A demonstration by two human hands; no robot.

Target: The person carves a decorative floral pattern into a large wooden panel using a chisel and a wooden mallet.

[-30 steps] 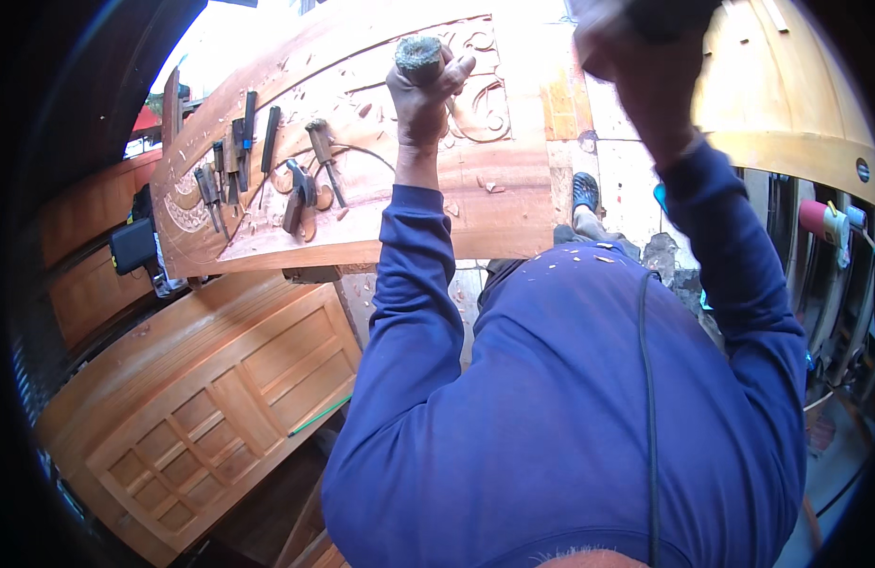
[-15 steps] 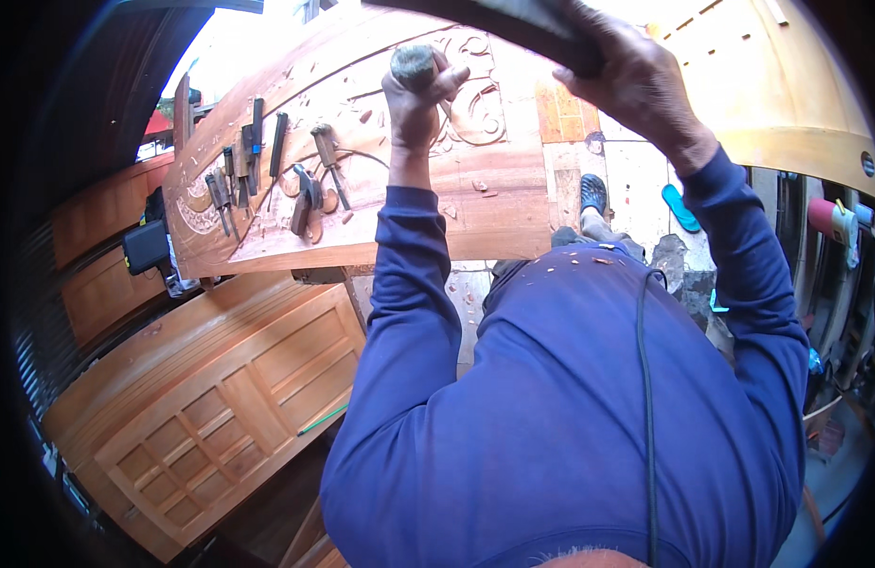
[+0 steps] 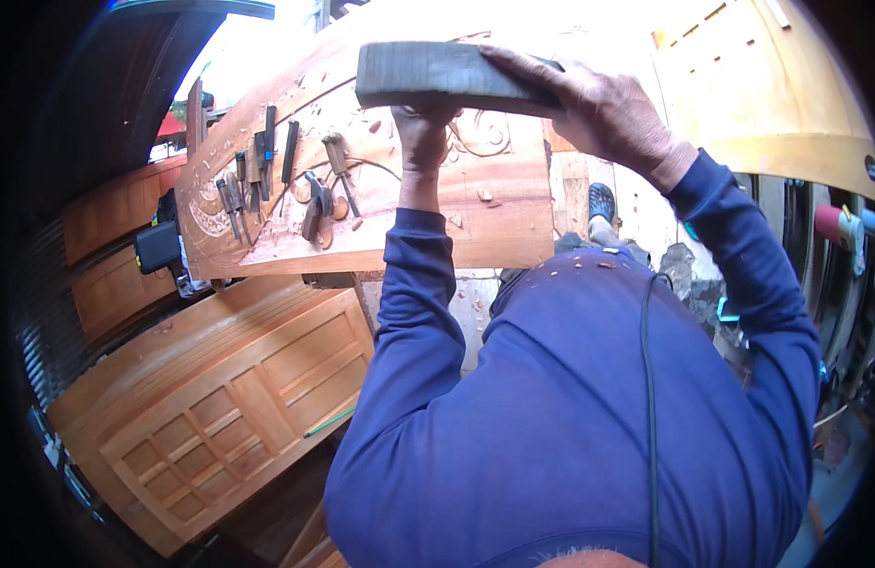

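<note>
My right hand [image 3: 615, 112] grips one end of a thick grey wooden mallet block [image 3: 447, 76], which lies across directly above my left hand [image 3: 421, 144]. My left fist is wrapped round an upright carving chisel over the wooden panel [image 3: 494, 232]. The block now covers the chisel's handle top and hides most of its shaft. Scrollwork carving [image 3: 480, 133] shows in the panel beside my left hand. Left of that hand lie a wooden-handled chisel [image 3: 336, 156], a dark-handled chisel [image 3: 291, 151] and a small dark tool [image 3: 314, 210], perhaps a plane.
Several more chisels [image 3: 234, 194] lie toward the panel's left end, among wood shavings [image 3: 486, 198]. A panelled door [image 3: 238, 407] rests below at left, with a green pencil-like stick [image 3: 329, 422] on it. A pale board [image 3: 768, 114] stands at far right.
The mallet block has come down and leftward over my left hand, covering the chisel's handle end. My left hand stays in nearly the same place. The whole view has shifted slightly.
</note>
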